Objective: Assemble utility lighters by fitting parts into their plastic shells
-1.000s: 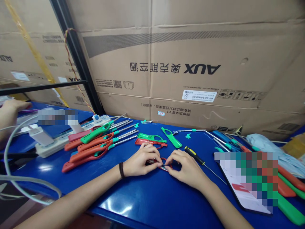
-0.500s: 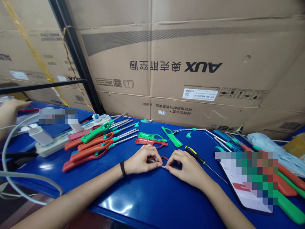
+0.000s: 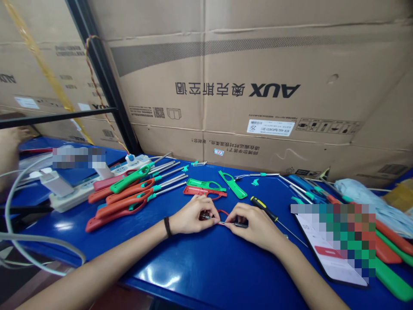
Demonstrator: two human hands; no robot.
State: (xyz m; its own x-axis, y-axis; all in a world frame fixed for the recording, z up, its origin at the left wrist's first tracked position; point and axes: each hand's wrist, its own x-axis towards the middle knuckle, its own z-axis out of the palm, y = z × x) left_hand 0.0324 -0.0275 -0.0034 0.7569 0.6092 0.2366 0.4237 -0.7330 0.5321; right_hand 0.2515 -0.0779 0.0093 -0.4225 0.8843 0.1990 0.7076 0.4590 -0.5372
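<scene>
Both my hands rest on the blue table near its middle. My left hand is closed in a pinch on a small dark part with a thin red wire looping from it. My right hand is closed on a thin dark rod-like piece at the other end of that wire. Just behind my hands lie a red lighter shell and a green lighter shell. A black-and-yellow screwdriver lies by my right hand.
Several red and green long-nosed lighters are piled at left beside a white power strip. More lighter parts and a phone lie at right. Large cardboard boxes wall the back. Another person's hand shows far left.
My right hand's fingers have drawn slightly right, showing the thin dark piece and a straighter wire. The other person's hand at far left has pulled back a little.
</scene>
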